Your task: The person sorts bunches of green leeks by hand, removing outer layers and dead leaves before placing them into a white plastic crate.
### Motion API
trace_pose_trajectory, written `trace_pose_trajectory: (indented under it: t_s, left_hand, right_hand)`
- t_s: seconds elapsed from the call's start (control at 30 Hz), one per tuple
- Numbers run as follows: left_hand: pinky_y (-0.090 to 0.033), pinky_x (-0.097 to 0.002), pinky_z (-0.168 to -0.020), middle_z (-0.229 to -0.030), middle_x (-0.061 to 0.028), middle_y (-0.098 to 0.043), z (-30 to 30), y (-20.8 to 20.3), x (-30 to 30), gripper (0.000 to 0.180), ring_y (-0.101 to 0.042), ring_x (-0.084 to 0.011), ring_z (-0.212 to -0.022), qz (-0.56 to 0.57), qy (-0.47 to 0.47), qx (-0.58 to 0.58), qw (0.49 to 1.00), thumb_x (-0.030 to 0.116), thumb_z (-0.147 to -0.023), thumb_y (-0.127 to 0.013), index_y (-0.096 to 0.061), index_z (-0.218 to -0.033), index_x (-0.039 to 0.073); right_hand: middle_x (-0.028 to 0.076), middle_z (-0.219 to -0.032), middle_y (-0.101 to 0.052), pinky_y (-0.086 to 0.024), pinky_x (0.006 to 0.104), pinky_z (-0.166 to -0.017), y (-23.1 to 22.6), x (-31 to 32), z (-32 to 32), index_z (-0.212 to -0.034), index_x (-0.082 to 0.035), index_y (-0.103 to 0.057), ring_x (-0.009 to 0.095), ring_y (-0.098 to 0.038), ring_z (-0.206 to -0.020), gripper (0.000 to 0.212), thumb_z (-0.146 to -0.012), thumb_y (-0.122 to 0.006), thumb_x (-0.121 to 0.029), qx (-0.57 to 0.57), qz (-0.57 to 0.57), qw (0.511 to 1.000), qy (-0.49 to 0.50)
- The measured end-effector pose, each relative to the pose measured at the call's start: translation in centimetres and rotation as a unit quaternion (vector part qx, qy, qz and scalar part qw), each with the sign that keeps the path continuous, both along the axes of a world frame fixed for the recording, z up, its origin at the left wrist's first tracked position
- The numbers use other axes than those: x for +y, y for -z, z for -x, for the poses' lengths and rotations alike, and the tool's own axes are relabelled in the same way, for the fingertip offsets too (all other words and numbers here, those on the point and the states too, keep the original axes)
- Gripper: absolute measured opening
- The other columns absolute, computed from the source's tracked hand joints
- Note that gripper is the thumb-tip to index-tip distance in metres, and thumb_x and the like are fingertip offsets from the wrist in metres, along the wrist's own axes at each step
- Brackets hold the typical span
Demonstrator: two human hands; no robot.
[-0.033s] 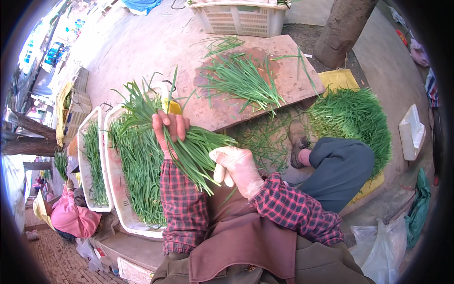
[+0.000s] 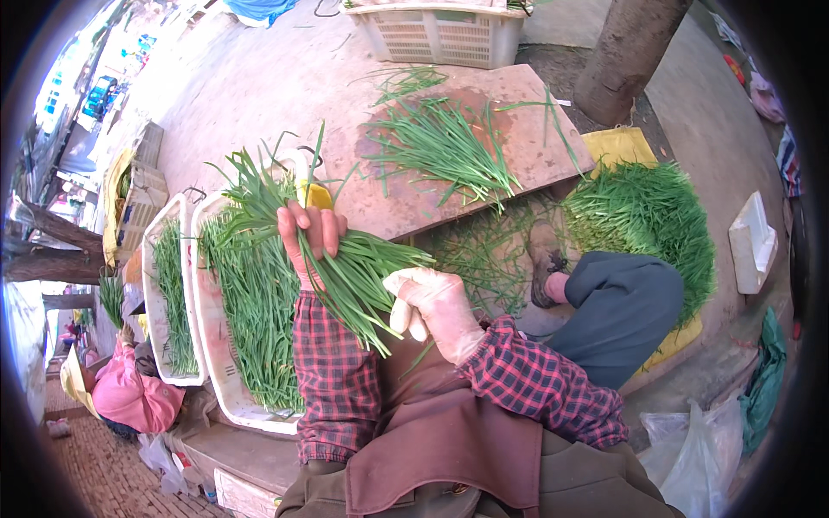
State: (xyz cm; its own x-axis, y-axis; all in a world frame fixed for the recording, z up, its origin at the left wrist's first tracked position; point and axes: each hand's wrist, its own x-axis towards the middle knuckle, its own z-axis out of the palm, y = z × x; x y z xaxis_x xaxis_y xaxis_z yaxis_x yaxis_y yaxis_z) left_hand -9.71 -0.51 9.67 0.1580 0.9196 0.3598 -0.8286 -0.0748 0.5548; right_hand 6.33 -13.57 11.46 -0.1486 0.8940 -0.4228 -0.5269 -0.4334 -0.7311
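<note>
My left hand (image 2: pixel 313 235) is wrapped round a bunch of garlic chives (image 2: pixel 367 272), held aslant in front of my chest. The leafy tips fan out to the upper left and the stem ends point right. My right hand (image 2: pixel 436 312), in a thin pale glove with white finger covers, pinches at the stems on the bunch's right side; its fingertips are partly hidden. Beyond my hands, a loose pile of garlic chives (image 2: pixel 445 151) lies on a stained board (image 2: pixel 540 95). To the right, a big heap of garlic chives (image 2: pixel 648 224) rests on yellow sacking (image 2: pixel 619 145).
Two white crates (image 2: pixel 226 395) of garlic chives stand at my left. A person in pink (image 2: pixel 138 393) sits beyond them, holding greens. A pale crate (image 2: pixel 436 36) and a tree trunk (image 2: pixel 630 56) are at the back. Plastic bags (image 2: pixel 699 457) and a foam box (image 2: pixel 751 242) lie right.
</note>
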Motion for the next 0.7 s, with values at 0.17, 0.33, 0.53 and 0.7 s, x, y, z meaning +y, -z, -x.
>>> trace_pose_trajectory:
  t_s: [0.17,0.33,0.53,0.7]
  left_hand:
    - [-0.034,-0.03,-0.055,-0.056,0.0024,-0.045,1.2,1.9,1.6,0.043,-0.044,-0.013,-0.05,-0.047,0.093,-0.115,0.988,0.039,-0.11,-0.027,-0.055,-0.096,0.009]
    - [-0.038,-0.0306,-0.063,-0.062,0.0,-0.053,0.4,3.3,2.7,0.057,-0.053,-0.0136,-0.06,-0.109,0.199,-0.181,0.957,0.045,-0.11,-0.019,-0.058,-0.109,0.004]
    - [-0.038,-0.0309,-0.06,-0.059,0.0007,-0.051,1.5,2.6,2.9,0.053,-0.05,-0.0143,-0.056,-0.083,0.159,-0.196,0.964,0.044,-0.11,-0.022,-0.06,-0.104,0.006]
    - [-0.042,-0.032,-0.07,-0.061,0.0009,-0.053,3.3,0.8,5.9,0.053,-0.053,-0.0133,-0.059,-0.128,0.178,-0.19,0.957,0.043,-0.11,-0.026,-0.062,-0.104,0.005]
  right_hand:
    - [0.008,-0.07,-0.066,-0.042,0.0211,-0.048,0.1,-0.2,-1.4,-0.108,0.007,-0.066,0.009,-0.054,-0.051,0.027,-0.1,-0.056,-0.018,0.089,-0.059,0.992,-0.063]
    - [0.01,-0.069,-0.065,-0.045,0.0243,-0.05,-0.4,-0.9,-3.7,-0.106,0.008,-0.064,0.014,-0.058,-0.053,0.027,-0.101,-0.054,-0.016,0.052,-0.082,0.989,-0.11]
    - [0.012,-0.071,-0.068,-0.05,0.0249,-0.05,0.7,-3.5,-7.9,-0.107,0.007,-0.063,0.015,-0.063,-0.055,0.021,-0.099,-0.058,-0.012,-0.048,-0.05,0.985,-0.16]
    - [0.008,-0.068,-0.069,-0.051,0.0253,-0.05,6.8,-4.8,-10.6,-0.096,0.0,-0.066,0.013,-0.064,-0.055,0.017,-0.098,-0.055,-0.013,-0.478,-0.049,0.862,-0.161]
